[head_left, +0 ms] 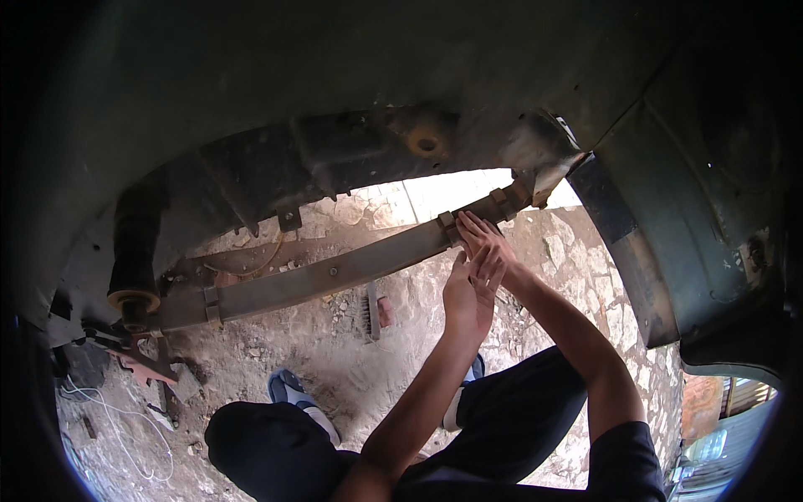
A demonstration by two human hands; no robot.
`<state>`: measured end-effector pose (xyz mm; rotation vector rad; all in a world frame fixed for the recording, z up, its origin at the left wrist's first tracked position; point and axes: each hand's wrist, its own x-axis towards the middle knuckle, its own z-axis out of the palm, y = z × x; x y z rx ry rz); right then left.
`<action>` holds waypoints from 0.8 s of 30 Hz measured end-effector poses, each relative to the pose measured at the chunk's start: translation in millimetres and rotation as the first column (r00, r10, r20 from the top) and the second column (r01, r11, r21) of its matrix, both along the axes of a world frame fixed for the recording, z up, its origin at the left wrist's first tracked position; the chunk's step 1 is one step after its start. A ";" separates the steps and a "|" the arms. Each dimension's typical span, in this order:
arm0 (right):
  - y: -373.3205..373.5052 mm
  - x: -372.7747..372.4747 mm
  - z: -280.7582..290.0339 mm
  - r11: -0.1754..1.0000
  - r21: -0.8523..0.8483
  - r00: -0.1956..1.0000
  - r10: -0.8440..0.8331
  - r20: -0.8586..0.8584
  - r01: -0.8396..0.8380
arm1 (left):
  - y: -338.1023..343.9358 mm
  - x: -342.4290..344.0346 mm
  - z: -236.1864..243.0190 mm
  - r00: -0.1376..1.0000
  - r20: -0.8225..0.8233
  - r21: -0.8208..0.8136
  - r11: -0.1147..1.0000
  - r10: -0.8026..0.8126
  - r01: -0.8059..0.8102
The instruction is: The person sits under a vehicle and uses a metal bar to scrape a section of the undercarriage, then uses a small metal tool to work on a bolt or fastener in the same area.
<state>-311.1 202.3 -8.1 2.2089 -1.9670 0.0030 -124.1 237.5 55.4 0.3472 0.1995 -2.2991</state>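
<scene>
A long, slightly curved steel leaf spring [335,273] runs under the dark green vehicle body, from lower left up to the right. Metal clamps wrap it, among them a right-hand clamp [449,224]. My right hand [492,251] reaches up to the spring beside this clamp, its fingers stretched out along the lower edge. Just below, my left hand [470,294] has its thumb up and its fingers extended, touching or overlapping the right hand's palm side. No object shows in either hand.
A wire brush [370,311] lies on the dusty ground beside a reddish block [386,312]. At left stand a cylindrical rubber-ended mount [134,268] and a reddish metal stand [144,366]. A white cable [117,418] curls nearby. The body panel [694,226] hangs at right.
</scene>
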 end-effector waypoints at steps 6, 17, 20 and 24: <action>15.8 -6.0 -2.0 0.979 -0.120 0.963 0.186 0.197 -0.164 | 16.0 28.4 70.8 0.999 -0.010 -0.551 0.833 0.048 -0.045; -1.7 -1.3 3.9 0.999 0.035 0.981 -0.013 0.193 0.006 | 5.0 10.8 19.5 0.999 -0.025 -0.079 0.996 -0.044 0.042; 3.4 -6.1 17.5 1.000 0.000 0.999 0.002 0.049 -0.002 | 2.2 8.4 20.8 0.999 -0.026 -0.200 0.979 -0.036 0.030; 1.1 -27.1 -12.4 0.989 -0.128 0.990 0.092 0.107 -0.078 | 16.4 0.7 32.6 0.999 0.046 -0.472 0.881 -0.016 0.036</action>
